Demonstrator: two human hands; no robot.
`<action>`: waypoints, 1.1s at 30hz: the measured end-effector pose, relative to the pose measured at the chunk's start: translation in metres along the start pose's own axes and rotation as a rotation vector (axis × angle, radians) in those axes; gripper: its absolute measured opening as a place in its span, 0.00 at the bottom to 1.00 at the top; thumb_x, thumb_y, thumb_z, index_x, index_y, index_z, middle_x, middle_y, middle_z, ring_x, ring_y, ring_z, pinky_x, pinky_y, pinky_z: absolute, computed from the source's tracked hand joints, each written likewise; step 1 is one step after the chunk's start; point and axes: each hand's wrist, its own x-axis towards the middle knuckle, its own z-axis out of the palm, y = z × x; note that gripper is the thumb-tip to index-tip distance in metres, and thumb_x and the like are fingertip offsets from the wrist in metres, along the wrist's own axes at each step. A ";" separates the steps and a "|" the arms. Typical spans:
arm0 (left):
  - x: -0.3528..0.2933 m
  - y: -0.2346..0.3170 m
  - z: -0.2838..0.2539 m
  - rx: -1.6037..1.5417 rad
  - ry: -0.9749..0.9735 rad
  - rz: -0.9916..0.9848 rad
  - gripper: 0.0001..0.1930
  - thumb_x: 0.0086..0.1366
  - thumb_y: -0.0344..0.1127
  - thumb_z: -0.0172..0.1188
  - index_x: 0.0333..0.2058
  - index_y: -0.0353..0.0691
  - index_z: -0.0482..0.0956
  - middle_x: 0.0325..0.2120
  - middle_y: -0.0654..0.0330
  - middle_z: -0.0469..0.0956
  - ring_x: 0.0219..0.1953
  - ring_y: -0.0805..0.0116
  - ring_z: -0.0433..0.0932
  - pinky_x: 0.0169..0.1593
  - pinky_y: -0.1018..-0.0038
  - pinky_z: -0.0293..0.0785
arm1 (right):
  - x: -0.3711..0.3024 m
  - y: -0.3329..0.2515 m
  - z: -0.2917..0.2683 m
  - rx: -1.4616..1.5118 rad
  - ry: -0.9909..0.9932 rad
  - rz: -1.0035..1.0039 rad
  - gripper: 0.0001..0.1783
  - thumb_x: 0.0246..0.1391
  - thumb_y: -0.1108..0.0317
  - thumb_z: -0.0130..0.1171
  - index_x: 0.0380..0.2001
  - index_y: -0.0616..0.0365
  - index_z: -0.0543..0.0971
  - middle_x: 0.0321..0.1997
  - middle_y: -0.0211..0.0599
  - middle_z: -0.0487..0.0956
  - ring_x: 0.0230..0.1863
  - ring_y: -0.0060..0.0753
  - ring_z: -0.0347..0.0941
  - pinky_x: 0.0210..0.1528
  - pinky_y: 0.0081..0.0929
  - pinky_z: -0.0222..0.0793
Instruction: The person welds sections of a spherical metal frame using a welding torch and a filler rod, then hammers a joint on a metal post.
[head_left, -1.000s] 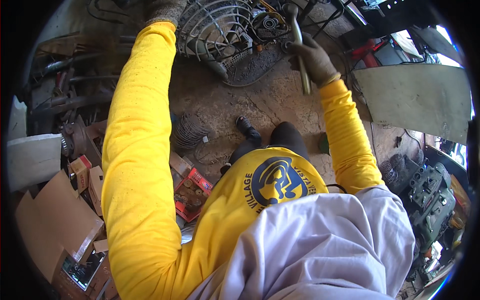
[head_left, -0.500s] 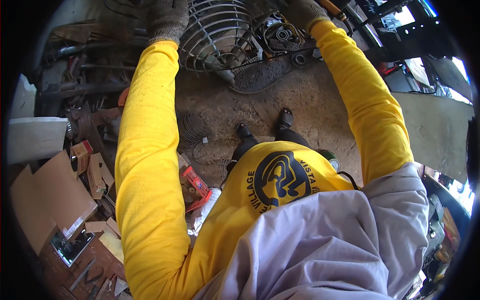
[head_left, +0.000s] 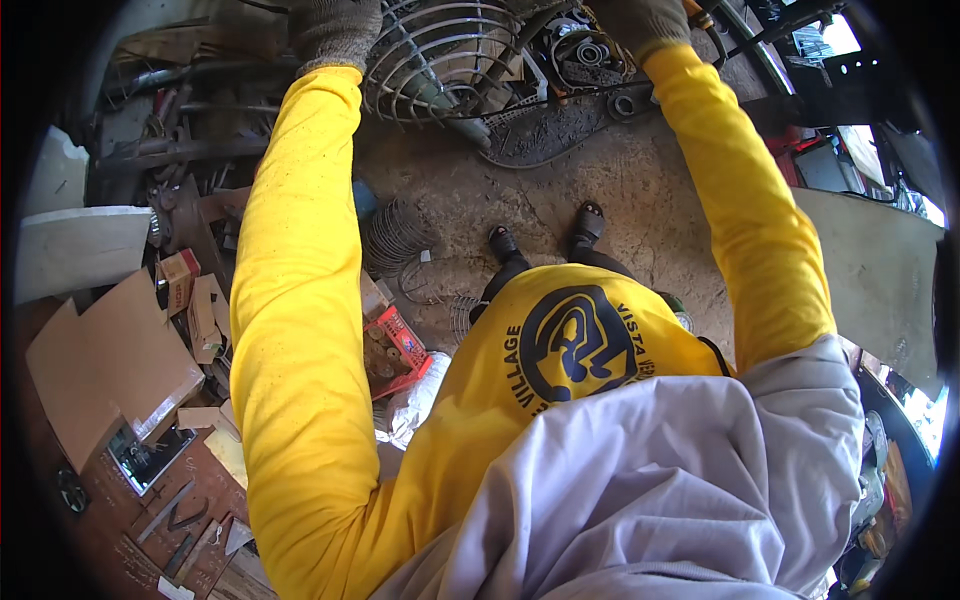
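My left hand (head_left: pixel 336 34), in a dark knitted work glove, is at the upper edge beside a round cage of bent metal rods (head_left: pixel 408 108). It overlaps the cage's left side in this view, and I cannot tell whether it touches. Farther right, my right hand (head_left: pixel 645 20) wears a matching glove, near an orange-handled tool (head_left: pixel 698 14). The fingers of both hands are cut off or too dark to make out, so any hold stays hidden. Between the hands, below the cage, lies a dark tray-like plate with small bits on it (head_left: pixel 550 132).
Coiled wire (head_left: pixel 395 238) lies on the concrete floor (head_left: pixel 660 215) near my feet. A red crate (head_left: pixel 400 350) stands left of me, by cardboard (head_left: pixel 110 350) and a brown board with hand tools (head_left: pixel 130 515). A pale sheet (head_left: pixel 870 270) leans at right. Metal bars (head_left: pixel 180 150) crowd the far left.
Both gloved hands sit slightly higher in the picture, the right one also a little farther right. The whole view has shifted slightly. No grasp or release is visible.
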 end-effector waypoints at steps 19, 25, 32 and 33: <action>-0.169 0.184 -0.208 -0.483 -1.107 -0.619 0.13 0.65 0.37 0.58 0.42 0.34 0.80 0.24 0.54 0.77 0.31 0.70 0.80 0.39 0.69 0.76 | -0.211 -0.137 -0.070 0.503 -0.229 -0.596 0.19 0.53 0.59 0.64 0.49 0.46 0.83 0.32 0.37 0.79 0.30 0.46 0.80 0.32 0.40 0.76; -0.185 0.169 -0.210 -0.831 -1.129 -0.935 0.17 0.67 0.44 0.62 0.46 0.36 0.80 0.32 0.56 0.81 0.38 0.67 0.82 0.45 0.70 0.78 | -0.220 -0.160 -0.058 0.396 -0.275 -0.617 0.15 0.52 0.62 0.62 0.44 0.46 0.83 0.34 0.38 0.80 0.32 0.46 0.80 0.33 0.42 0.77; -0.204 0.129 -0.234 -1.376 -0.863 -0.727 0.27 0.65 0.44 0.69 0.57 0.36 0.73 0.48 0.54 0.79 0.47 0.71 0.79 0.51 0.74 0.77 | -0.229 -0.169 -0.040 0.446 -0.178 -0.447 0.11 0.55 0.59 0.62 0.40 0.46 0.83 0.33 0.41 0.81 0.34 0.50 0.81 0.33 0.45 0.77; -0.207 0.132 -0.232 -1.410 -0.848 -0.761 0.26 0.66 0.43 0.69 0.57 0.36 0.75 0.47 0.54 0.80 0.47 0.69 0.80 0.51 0.74 0.77 | -0.230 -0.169 -0.038 0.448 -0.160 -0.438 0.11 0.55 0.58 0.62 0.40 0.46 0.83 0.33 0.41 0.81 0.34 0.50 0.81 0.33 0.45 0.76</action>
